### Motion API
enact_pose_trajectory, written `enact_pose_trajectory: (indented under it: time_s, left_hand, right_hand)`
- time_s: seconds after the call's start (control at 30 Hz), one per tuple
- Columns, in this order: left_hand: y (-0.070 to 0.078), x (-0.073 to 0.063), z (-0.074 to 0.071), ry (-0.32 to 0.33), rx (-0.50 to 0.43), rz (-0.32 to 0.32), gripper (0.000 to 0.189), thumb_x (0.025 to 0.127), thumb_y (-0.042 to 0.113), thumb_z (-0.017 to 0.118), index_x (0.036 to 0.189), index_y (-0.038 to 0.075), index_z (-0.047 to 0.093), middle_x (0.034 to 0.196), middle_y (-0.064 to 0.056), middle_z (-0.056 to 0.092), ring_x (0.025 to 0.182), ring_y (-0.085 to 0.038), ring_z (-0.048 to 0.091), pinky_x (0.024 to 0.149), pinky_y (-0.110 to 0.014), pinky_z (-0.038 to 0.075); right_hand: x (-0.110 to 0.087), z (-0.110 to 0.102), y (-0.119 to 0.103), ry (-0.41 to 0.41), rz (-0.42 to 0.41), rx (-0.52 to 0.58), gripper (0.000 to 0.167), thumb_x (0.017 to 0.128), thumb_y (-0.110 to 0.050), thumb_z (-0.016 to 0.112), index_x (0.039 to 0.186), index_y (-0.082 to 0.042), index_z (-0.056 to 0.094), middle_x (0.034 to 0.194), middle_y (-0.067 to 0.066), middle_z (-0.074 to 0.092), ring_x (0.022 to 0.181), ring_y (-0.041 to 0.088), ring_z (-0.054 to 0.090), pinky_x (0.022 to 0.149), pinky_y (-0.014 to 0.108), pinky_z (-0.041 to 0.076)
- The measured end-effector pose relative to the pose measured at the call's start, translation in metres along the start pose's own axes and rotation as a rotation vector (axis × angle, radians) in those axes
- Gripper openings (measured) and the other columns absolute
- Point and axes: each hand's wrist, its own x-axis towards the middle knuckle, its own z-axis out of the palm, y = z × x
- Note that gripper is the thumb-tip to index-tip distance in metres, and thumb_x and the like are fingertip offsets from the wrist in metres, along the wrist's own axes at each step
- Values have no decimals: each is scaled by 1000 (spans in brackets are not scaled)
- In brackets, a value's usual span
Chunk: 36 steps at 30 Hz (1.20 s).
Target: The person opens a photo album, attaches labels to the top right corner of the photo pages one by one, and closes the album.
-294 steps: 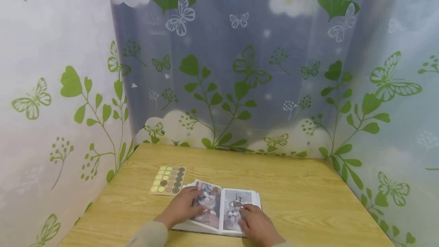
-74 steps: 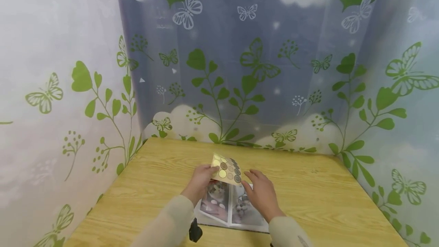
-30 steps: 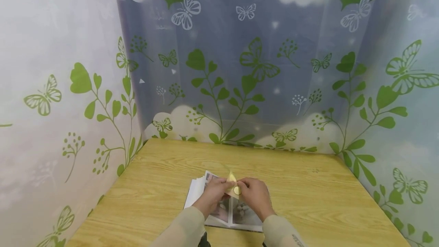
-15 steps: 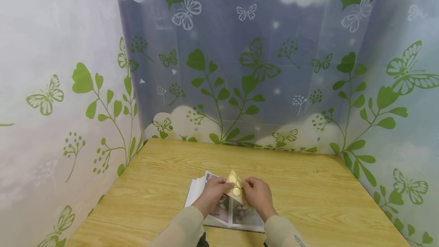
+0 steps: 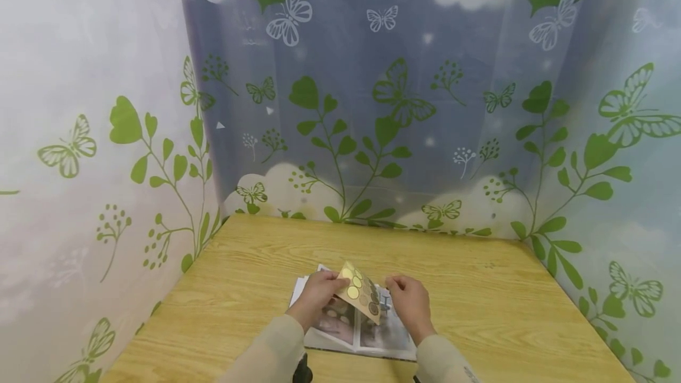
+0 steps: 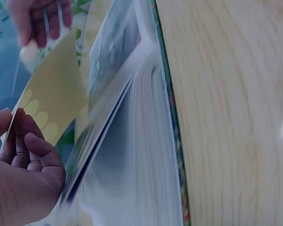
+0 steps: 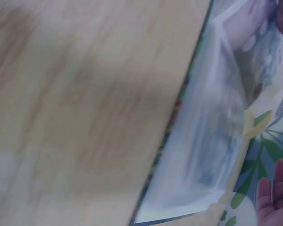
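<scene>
My left hand (image 5: 318,293) pinches a sheet of round stickers (image 5: 362,294) by its left edge, thumb on top, holding it tilted and slightly curved above an open photo album (image 5: 383,341). Yellow circles show near my thumb, with brown and dark ones farther right. To the right of the sheet, apart from it, my right hand (image 5: 412,303) has thumb and forefinger together. In the left wrist view a small pale round sticker (image 6: 28,52) shows at those fingertips. Cat photos fill the album's pages, partly covered by the sheet and hands.
The album lies near the front of a wood-grain table (image 5: 479,300). A curtain (image 5: 340,135) printed with leaves and butterflies stands behind the table and on both sides. Thick page edges (image 6: 151,132) fan up at the album's left.
The sheet was lifted from the table left of the album. Both hands worked at it together; now my right hand has drawn away rightward with a sticker, and the sheet has swung left.
</scene>
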Motion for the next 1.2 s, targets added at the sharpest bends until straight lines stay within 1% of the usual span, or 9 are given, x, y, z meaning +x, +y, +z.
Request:
enact_pose_trajectory:
  time_s: [0.07,0.13,0.37,0.57,0.73,0.83,0.9,1.03,1.2]
  left_hand:
    - [0,2,-6,11,-9,1,24,93,14,67,105,-6,70,75,-3,68,61,-12,57,57,-25,48]
    - [0,4,-13,29,9,4,25,93,14,67,106,-6,69,74,-2,68,60,-11,55,55,-24,45]
    - [1,10,-36,112,26,6,26,92,16,67,105,-7,69,75,1,65,65,-11,56,59,-23,45]
    - [-1,12,-61,166,50,-24,28,94,17,65,110,-6,69,76,0,67,68,-13,59,63,-26,46]
    - [-6,13,-87,203,28,-64,31,96,17,64,115,-7,67,74,0,65,68,-13,57,61,-24,44]
    - [-11,12,-105,221,10,-83,34,97,17,62,119,-9,64,76,-1,65,69,-14,56,60,-22,44]
    - [-14,10,-116,227,-7,-98,36,98,19,62,121,-9,62,79,-2,65,72,-16,57,62,-23,44]
    - [-22,7,-140,240,-40,-124,37,99,21,61,121,-10,59,82,-2,65,74,-16,56,65,-25,44]
    - [-32,2,-165,265,-25,-157,39,99,20,60,124,-11,56,81,0,64,75,-16,56,67,-26,44]
  right_hand:
    - [-2,-1,4,-5,-4,-12,22,98,-21,61,100,-4,75,95,6,71,79,18,58,69,36,49]
    - [-4,-2,9,-7,-12,-27,22,98,-21,61,99,-3,75,96,6,72,81,18,59,71,36,50]
    - [-9,0,22,-6,-4,-66,20,96,-20,62,94,-5,75,91,4,72,84,19,61,74,38,50]
    - [-11,-2,27,-12,-6,-75,19,96,-19,63,94,-4,75,89,3,71,82,18,61,74,39,51]
    - [-12,-3,29,-22,16,-58,19,96,-19,63,95,-3,74,88,3,70,81,17,60,71,36,50]
    - [-12,-3,31,-21,18,-61,19,96,-19,63,94,-3,74,87,3,70,81,17,60,71,37,50]
    - [-12,-3,32,-15,16,-66,19,96,-19,63,93,-4,75,87,3,70,81,17,60,71,37,50]
    - [-12,-2,33,-2,3,-82,18,95,-18,64,91,-5,75,86,2,70,80,17,60,72,38,50]
    - [-13,-2,35,3,5,-87,18,95,-19,63,91,-5,75,85,2,70,79,17,60,71,37,50]
